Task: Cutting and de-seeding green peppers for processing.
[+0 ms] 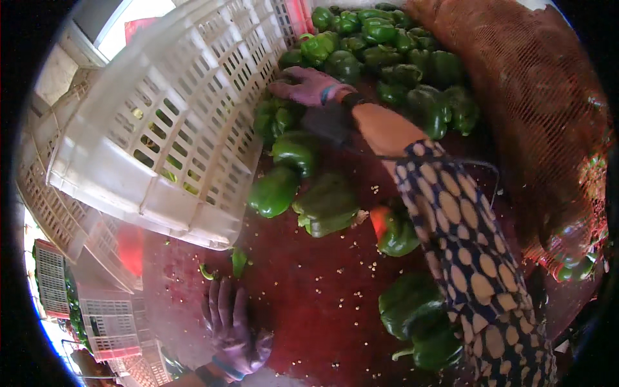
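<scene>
My right hand [308, 86], in a pinkish-purple glove, reaches far over the heap of green bell peppers [380, 58]. Its fingers are stretched out toward the side of the white slotted crate [174, 122], above peppers that lie against it. My left hand [233, 330], gloved in purple, rests low on the red surface [303, 284] with its fingers extended and nothing in them. Beyond its fingertips lie a green scrap [239, 262] and a small curved stem [206, 271]. A large green pepper [327, 205] sits between the hands, beside a partly red one [393, 230].
An orange-brown mesh sack [516, 97] bulges along the right. Two green peppers [416, 316] lie near my right sleeve. Pale seeds dot the red surface. More slotted crates [109, 322] stand lower down at the left, one with green produce beside it.
</scene>
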`<state>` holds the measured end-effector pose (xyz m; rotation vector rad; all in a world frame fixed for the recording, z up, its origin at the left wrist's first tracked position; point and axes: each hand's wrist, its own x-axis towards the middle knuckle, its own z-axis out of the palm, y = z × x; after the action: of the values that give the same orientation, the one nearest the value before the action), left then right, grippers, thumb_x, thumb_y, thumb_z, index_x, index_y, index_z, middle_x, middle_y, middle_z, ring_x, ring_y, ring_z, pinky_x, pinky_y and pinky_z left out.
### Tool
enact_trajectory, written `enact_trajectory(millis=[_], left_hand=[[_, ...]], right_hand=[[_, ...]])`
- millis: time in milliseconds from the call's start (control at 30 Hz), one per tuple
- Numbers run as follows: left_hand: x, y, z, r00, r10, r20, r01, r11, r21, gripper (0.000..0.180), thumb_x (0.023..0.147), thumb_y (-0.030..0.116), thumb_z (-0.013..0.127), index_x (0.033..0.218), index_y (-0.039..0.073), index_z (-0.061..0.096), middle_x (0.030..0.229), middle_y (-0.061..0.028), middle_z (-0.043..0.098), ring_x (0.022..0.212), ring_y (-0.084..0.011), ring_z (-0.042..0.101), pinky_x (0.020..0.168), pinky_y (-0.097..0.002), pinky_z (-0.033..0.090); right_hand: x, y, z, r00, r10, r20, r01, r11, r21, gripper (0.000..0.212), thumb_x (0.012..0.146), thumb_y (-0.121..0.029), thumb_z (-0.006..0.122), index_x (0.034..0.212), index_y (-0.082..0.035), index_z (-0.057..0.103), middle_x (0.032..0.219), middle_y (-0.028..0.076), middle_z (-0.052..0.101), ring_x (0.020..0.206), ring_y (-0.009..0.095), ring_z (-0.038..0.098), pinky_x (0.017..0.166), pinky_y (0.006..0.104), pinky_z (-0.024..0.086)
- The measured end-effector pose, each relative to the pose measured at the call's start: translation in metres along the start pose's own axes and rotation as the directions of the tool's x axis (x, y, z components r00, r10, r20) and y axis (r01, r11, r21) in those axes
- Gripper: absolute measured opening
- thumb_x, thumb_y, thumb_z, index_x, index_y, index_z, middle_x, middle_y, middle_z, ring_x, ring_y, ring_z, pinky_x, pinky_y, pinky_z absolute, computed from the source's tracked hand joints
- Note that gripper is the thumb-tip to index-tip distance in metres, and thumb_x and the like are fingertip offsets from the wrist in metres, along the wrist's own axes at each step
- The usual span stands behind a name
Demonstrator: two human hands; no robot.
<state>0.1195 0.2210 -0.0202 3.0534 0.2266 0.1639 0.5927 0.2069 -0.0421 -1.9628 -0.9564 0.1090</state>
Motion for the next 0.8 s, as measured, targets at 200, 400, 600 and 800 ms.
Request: enact_trajectory(millis=[200, 400, 600, 800], left_hand=[[0.001, 0.004, -0.002, 1.000, 0.004, 0.002, -0.005, 1.000, 0.014, 0.073, 0.089, 0.053, 0.041, 0.137, -0.003, 0.034, 0.139, -0.0294, 0.036, 0.129, -0.0513, 0.032, 0.104, -0.0639, 0.023], [-0.001, 0.003, -0.002, 1.000, -0.004, 0.006, 0.004, 0.999, 0.041, 0.076, 0.089, 0.056, 0.038, 0.137, -0.004, 0.035, 0.141, -0.0286, 0.034, 0.130, -0.0508, 0.031, 0.106, -0.0622, 0.023], [0.011, 0.014, -0.009, 1.000, 0.005, -0.029, -0.006, 1.000, -0.025, 0.081, 0.089, 0.060, 0.036, 0.139, -0.004, 0.033, 0.141, -0.0284, 0.034, 0.130, -0.0505, 0.031, 0.106, -0.0606, 0.022], [0.005, 0.009, -0.011, 1.000, 0.009, -0.026, -0.009, 1.000, -0.013, 0.081, 0.089, 0.060, 0.036, 0.139, -0.004, 0.034, 0.140, -0.0281, 0.035, 0.129, -0.0503, 0.031, 0.106, -0.0605, 0.023]], right_hand=[[-0.026, -0.031, -0.013, 0.927, 0.011, 0.374, -0.003, 1.000, -0.022, 0.067, 0.070, -0.044, 0.074, 0.127, -0.013, 0.056, 0.101, 0.014, 0.067, 0.085, 0.024, 0.065, 0.077, 0.0366, 0.051], [-0.084, -0.075, -0.021, 0.821, -0.090, 0.564, 0.253, 0.942, -0.219, 0.061, 0.071, -0.040, 0.075, 0.122, -0.012, 0.059, 0.091, 0.014, 0.068, 0.082, 0.024, 0.065, 0.074, 0.0363, 0.051], [-0.043, -0.066, -0.112, 0.937, 0.077, 0.340, 0.091, 0.888, -0.451, 0.056, 0.083, -0.060, 0.054, 0.095, -0.009, 0.072, 0.089, 0.014, 0.069, 0.084, 0.032, 0.065, 0.079, 0.0443, 0.050], [-0.052, 0.015, -0.200, 0.919, 0.383, -0.093, -0.321, 0.588, -0.743, 0.069, 0.084, -0.060, 0.052, 0.122, -0.002, 0.060, 0.125, 0.017, 0.059, 0.111, 0.033, 0.060, 0.095, 0.0465, 0.045]])
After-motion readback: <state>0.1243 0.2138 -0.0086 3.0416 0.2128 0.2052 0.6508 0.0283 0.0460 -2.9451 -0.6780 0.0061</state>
